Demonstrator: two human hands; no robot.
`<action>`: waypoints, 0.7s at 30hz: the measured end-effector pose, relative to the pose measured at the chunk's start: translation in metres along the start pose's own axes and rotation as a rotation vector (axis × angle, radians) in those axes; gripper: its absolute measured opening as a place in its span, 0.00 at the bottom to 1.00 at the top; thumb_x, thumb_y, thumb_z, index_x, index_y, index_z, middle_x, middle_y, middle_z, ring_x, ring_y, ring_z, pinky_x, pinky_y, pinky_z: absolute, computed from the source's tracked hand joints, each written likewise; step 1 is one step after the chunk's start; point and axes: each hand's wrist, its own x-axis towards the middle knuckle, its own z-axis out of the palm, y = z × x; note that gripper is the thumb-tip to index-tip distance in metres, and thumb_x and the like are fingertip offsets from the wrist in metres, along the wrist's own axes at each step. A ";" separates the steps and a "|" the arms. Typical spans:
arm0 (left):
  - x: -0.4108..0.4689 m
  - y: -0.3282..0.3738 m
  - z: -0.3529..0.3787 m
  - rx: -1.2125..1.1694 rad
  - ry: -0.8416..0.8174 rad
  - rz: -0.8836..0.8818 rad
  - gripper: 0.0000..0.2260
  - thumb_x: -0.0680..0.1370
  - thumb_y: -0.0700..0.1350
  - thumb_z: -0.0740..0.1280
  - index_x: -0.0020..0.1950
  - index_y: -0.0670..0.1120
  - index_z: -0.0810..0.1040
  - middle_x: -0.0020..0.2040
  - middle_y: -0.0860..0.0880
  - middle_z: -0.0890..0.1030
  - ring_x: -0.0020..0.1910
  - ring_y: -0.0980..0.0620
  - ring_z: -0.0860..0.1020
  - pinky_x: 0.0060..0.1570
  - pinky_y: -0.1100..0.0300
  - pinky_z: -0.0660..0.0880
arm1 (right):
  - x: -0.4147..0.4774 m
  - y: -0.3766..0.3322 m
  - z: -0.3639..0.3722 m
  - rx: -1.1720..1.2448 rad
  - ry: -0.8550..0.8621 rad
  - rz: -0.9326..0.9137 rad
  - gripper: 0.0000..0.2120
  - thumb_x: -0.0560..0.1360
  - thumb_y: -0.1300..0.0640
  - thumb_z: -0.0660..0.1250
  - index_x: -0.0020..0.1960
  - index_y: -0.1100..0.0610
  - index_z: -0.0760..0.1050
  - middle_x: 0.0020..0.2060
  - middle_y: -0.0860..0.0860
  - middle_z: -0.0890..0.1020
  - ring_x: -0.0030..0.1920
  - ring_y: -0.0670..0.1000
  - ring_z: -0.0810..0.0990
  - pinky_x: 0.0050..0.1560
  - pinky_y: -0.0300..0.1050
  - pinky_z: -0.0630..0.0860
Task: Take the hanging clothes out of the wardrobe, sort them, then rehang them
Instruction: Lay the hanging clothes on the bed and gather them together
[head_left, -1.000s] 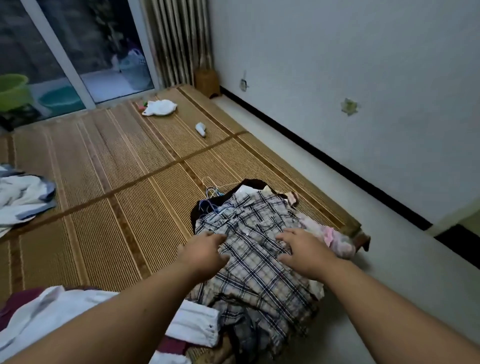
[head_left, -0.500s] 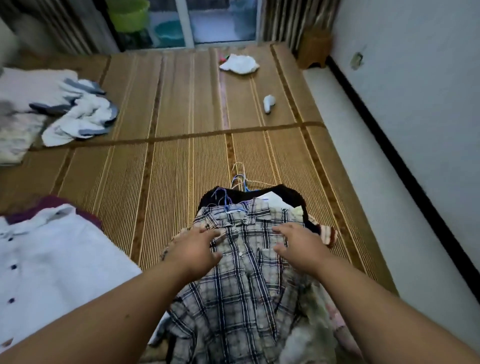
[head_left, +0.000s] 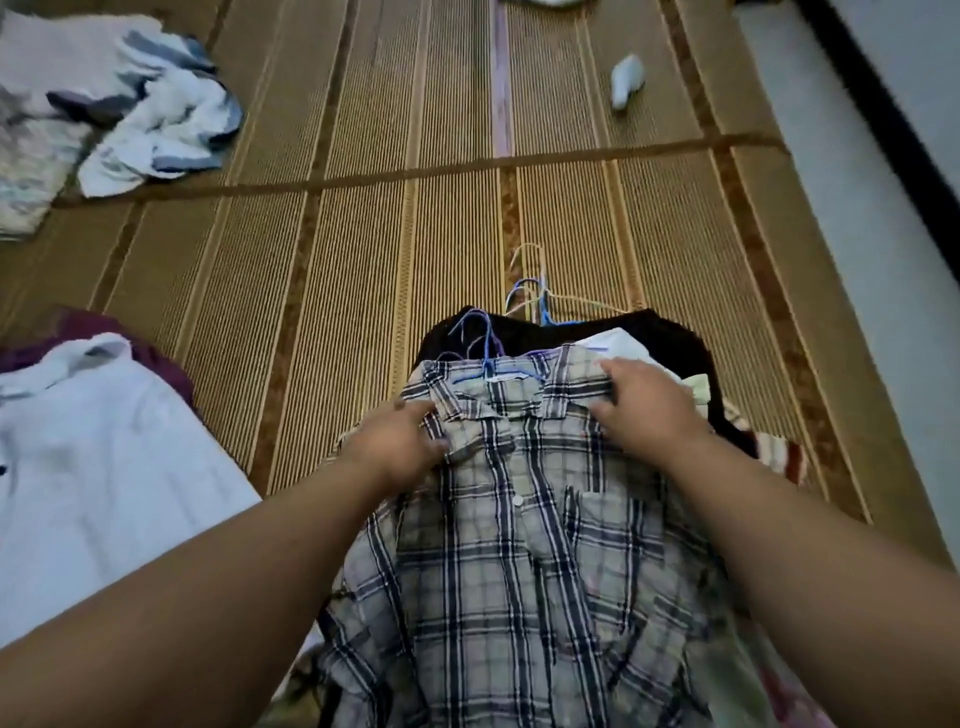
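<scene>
The left hand (head_left: 400, 441) now pinches the grey-and-navy plaid button-up shirt (head_left: 524, 561) at its left shoulder, just beside the collar, thumb and fingers closed on a fold of cloth; half a second ago it lay flatter on the fabric, lower on the chest. The right hand (head_left: 644, 410) has likewise crept up to the other shoulder, fingers curled over the seam and gripping the shirt there. Both hands have moved from the body of the shirt to its shoulders, and the view has dropped closer over the pile, so the sliding door and far wall are gone from sight

Between the hands the collar lies open, showing the blue wire hanger (head_left: 488, 369) inside the neck. I judge the shoulder grips are meant either to lift the shirt off the stack or to work the hanger free; which one cannot be told yet

The plaid shirt lies on top of a heap of hung garments, among them a black garment (head_left: 670, 332) beneath it, with a cluster of pale and blue wire hanger hooks (head_left: 535, 291) sticking out toward the far side. All of it rests on the woven straw mat with brown bands (head_left: 363, 218). To the left lies a spread white collared shirt (head_left: 104, 457), and farther off a crumpled white and blue heap of clothes (head_left: 156, 124), apparently sorted or waiting. Sorting seems in an early stage, with nothing rehung in view
</scene>
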 end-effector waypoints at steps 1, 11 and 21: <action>0.017 -0.005 0.007 0.018 0.054 -0.016 0.26 0.78 0.56 0.61 0.74 0.54 0.60 0.76 0.45 0.58 0.71 0.41 0.65 0.69 0.41 0.65 | 0.009 0.004 0.012 -0.022 0.041 0.036 0.25 0.74 0.45 0.63 0.68 0.51 0.68 0.66 0.51 0.73 0.67 0.54 0.69 0.64 0.55 0.68; 0.094 -0.039 0.042 -0.136 0.014 -0.151 0.27 0.75 0.58 0.63 0.70 0.54 0.57 0.49 0.43 0.79 0.48 0.43 0.79 0.52 0.44 0.77 | 0.046 0.026 0.051 -0.069 -0.019 0.080 0.35 0.71 0.41 0.69 0.72 0.46 0.59 0.60 0.53 0.79 0.60 0.57 0.76 0.57 0.51 0.73; -0.018 -0.024 -0.048 -0.262 0.194 0.087 0.12 0.75 0.47 0.70 0.54 0.53 0.71 0.41 0.53 0.79 0.39 0.55 0.78 0.33 0.60 0.72 | -0.041 -0.005 -0.046 0.038 -0.175 0.111 0.36 0.69 0.53 0.70 0.73 0.47 0.57 0.58 0.55 0.79 0.56 0.57 0.77 0.52 0.46 0.74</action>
